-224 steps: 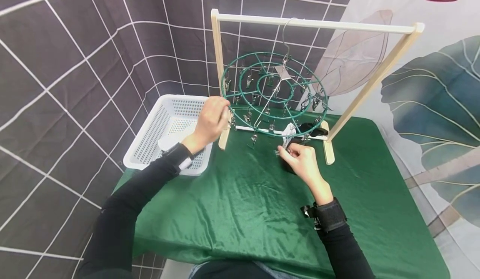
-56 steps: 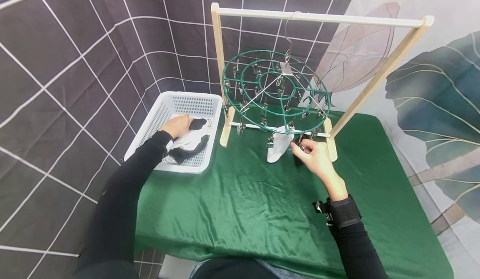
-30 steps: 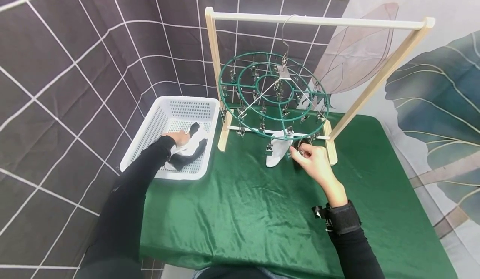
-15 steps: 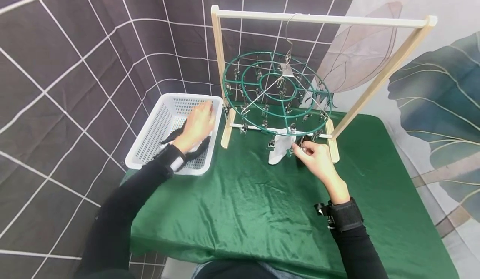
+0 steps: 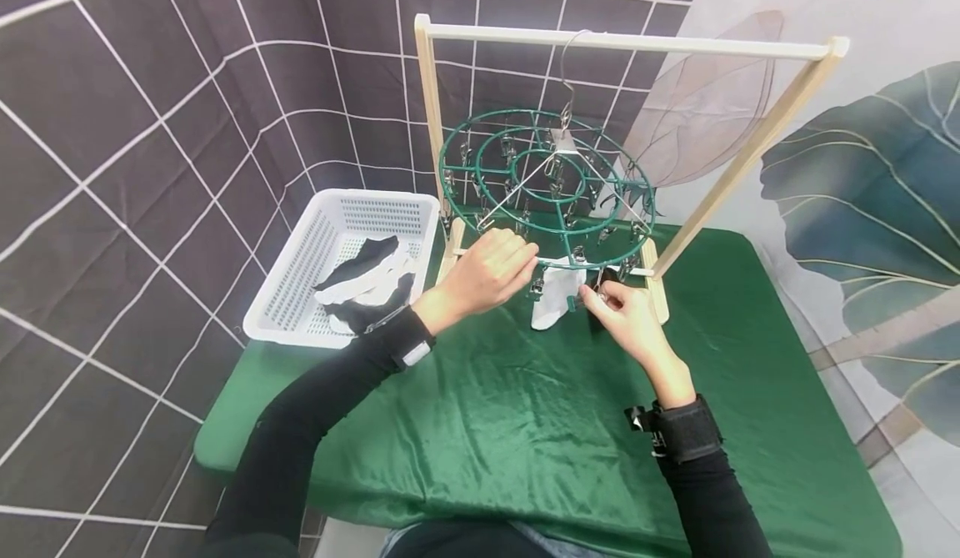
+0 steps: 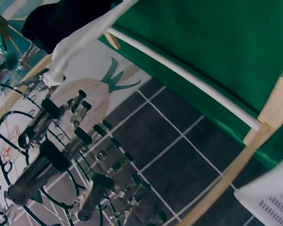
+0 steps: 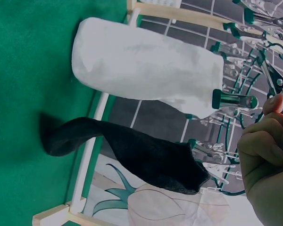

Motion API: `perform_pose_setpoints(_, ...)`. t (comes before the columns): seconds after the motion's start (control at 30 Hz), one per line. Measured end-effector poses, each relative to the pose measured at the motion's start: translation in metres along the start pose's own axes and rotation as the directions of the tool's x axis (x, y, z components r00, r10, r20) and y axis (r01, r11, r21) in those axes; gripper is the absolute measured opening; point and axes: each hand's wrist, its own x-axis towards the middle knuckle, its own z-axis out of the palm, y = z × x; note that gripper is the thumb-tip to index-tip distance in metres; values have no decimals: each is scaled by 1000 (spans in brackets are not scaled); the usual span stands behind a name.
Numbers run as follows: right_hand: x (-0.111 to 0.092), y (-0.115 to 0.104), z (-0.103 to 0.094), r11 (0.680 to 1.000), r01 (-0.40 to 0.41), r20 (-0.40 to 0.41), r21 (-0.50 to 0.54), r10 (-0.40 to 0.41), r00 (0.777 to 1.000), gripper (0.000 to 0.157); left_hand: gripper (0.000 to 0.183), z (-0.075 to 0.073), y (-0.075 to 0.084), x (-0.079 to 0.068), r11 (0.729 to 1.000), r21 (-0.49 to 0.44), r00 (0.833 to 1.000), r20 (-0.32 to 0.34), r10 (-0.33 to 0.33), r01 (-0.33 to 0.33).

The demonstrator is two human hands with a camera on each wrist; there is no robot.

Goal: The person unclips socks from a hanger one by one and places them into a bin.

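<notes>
My right hand [image 5: 626, 316] pinches a metal clip with green tips [image 5: 574, 301] below the front of the round green hanger [image 5: 564, 231]. In the right wrist view a white sock [image 7: 146, 66] hangs from one clip and a black sock [image 7: 151, 155] from another, beside that hand. My left hand [image 5: 487, 270] is at the hanger's front left edge, palm down with bent fingers. Its fingertips are hidden, and no cloth shows hanging from it. Only a sliver of skin shows at the left wrist view's edge. Black and white socks [image 5: 367, 279] lie in the white basket [image 5: 281, 295].
A wooden stand [image 5: 750, 158] carries the hanger by its hook on the top bar [image 5: 630, 42]. Several metal clips [image 6: 42, 165] dangle from the rings. Green cloth [image 5: 480, 424] covers the table, and a tiled curtain hangs behind.
My left hand has risen out of the basket and moved right to the hanger; socks are still in the basket. My right hand stays at the clip. Earlier, the white sock became clipped up.
</notes>
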Motion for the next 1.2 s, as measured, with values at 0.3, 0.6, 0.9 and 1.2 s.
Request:
perform_pose_setpoints(0.3,9,14,-1,992,17,100,-127,-5,995,21,16,4,4,0,995,30,995,35,-97,96)
perform_pose_setpoints(0.6,51,14,-6,975,123,170,-187,-92,981,50,16,2,4,1,992,18,992,38,-124,124)
perform_pose_setpoints(0.9,66,2,2,952,253,121,-173,-234,965,22,10,1,4,0,986,-10,986,-1,-168,168)
perform_pose_setpoints(1.2,60,3,9,956,254,15,-146,-255,967,18,13,24,18,-32,529,-532,420,-322,-848,661)
